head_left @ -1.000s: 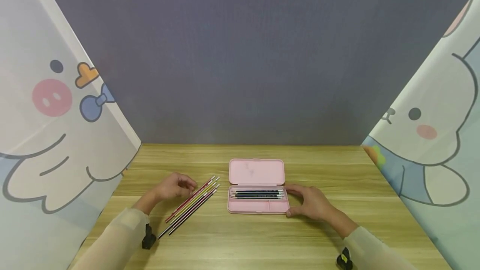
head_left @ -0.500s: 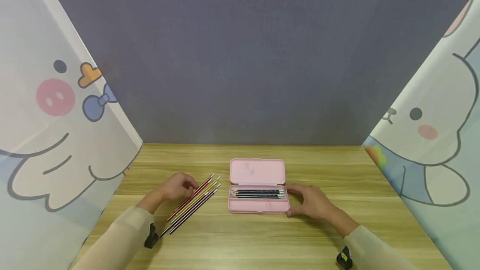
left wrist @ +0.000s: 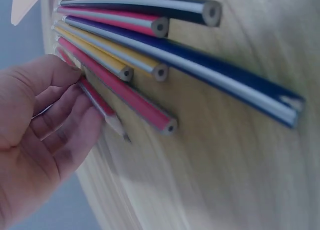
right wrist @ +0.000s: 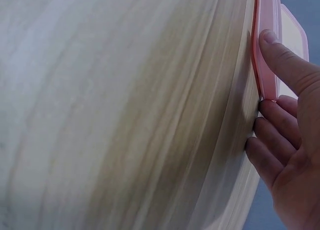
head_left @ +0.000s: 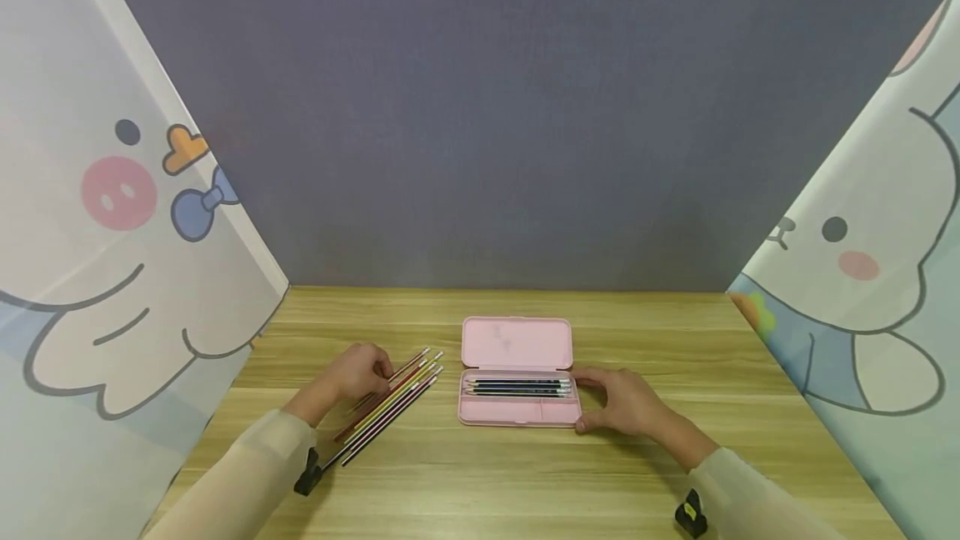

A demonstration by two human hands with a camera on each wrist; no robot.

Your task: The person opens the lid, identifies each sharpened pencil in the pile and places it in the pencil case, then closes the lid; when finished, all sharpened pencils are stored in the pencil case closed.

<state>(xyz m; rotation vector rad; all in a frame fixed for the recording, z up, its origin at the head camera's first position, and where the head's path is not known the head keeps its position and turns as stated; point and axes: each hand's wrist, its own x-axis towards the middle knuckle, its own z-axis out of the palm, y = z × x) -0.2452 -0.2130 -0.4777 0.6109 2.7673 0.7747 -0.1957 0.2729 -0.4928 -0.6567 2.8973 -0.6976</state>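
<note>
My left hand (head_left: 363,373) pinches a sharpened red pencil (left wrist: 102,103) between thumb and fingers, at the left side of a loose group of pencils. Beside it on the wood lie another red pencil (left wrist: 127,93), yellow pencils (left wrist: 115,45) and dark striped ones such as a blue pencil (left wrist: 215,75); their near ends look unsharpened. Around the right end of an open pink pencil case (head_left: 495,413) my right hand (head_left: 626,407) holds on, thumb at the front corner and fingers behind. Several dark pencils (head_left: 517,388) lie in the case's rear compartment.
The case's lid (head_left: 517,342) lies folded back behind it. The wooden table (head_left: 480,482) ends at a dark grey panel (head_left: 510,123). Cartoon-printed panels (head_left: 150,290) flank both sides. A small black device sits at each wrist.
My left hand has shifted slightly right and pinches a red pencil, which now stands apart from the neighbouring red one. The right hand stays on the case.
</note>
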